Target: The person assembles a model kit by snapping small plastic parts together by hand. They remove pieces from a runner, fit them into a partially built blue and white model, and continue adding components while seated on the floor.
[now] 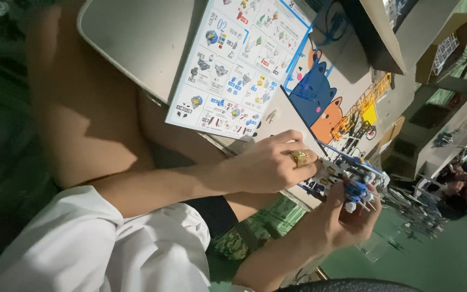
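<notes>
Head view: tilted white table (136, 43) across frame top, green floor (449, 265) lower right | instruction sheet (239, 65) upper centre, orange parts frame (366, 108) right | I see left hand (271, 162), gold ring, fingers closed on blue-white model (352, 181) centre-right | right hand (347, 216) gripping it from below.
</notes>
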